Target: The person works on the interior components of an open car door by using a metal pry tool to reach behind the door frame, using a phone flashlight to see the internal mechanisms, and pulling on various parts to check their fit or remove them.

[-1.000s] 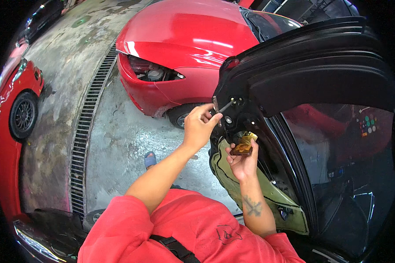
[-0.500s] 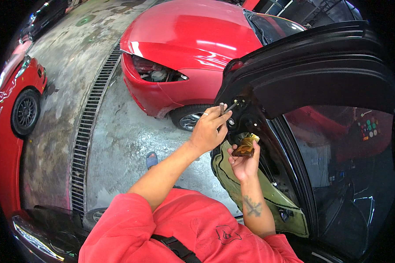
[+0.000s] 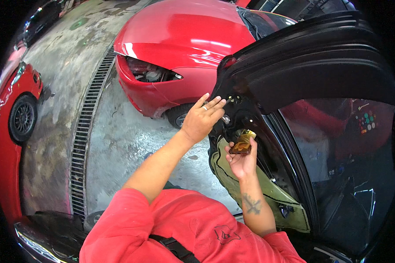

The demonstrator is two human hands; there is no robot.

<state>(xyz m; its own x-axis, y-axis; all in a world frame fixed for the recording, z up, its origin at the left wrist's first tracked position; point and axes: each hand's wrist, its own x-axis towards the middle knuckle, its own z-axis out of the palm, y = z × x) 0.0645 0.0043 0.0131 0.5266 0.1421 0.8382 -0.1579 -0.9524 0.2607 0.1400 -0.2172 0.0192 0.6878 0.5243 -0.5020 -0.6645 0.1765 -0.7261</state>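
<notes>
glossy amber object [image 3: 242,145] | tilted | in right hand [image 3: 242,165] | near black panel [image 3: 311,83]

Left hand [image 3: 203,120] partly hides wheel [image 3: 174,117]; red hood [image 3: 180,33] cropped above.

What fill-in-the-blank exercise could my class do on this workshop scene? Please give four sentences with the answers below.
1. The person's left hand has a ____ on one finger.
2. Of the person's two hands, the one holding the shiny amber object is the ____ one.
3. The person's shirt and the car beyond the left hand are both coloured ____.
4. A slotted drain grate is set into the ____.

Missing words: ring; right; red; floor.
</notes>
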